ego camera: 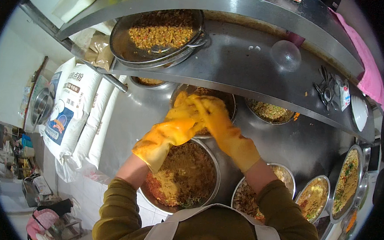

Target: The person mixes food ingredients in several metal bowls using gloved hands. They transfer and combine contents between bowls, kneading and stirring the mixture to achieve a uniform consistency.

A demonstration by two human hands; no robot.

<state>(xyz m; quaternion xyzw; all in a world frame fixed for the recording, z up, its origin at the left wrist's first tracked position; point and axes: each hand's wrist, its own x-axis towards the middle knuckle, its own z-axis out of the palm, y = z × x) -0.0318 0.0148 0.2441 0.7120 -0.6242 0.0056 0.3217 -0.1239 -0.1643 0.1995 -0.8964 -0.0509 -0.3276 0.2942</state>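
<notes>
Both my hands wear long yellow rubber gloves and meet above a round metal bowl [234, 111], partly under the shelf's front edge. The fingers of my left hand [186, 110] and my right hand [213, 110] overlap, and nothing shows clearly between them. Brown food peeks out in that bowl, but the gloves cover most of it. Just below my wrists, nearer my body, is a larger metal bowl [219, 177]. It holds a dark filling with heaps of yellowish and reddish seasoning powder [165, 187] on top.
A metal shelf [228, 66] overhangs the steel table [136, 116] and carries a mesh strainer [117, 49] of diced food, spoons [325, 88] and a clear bowl [285, 54]. White flour sacks [70, 112] stand left. Several filled bowls [312, 198] line the right.
</notes>
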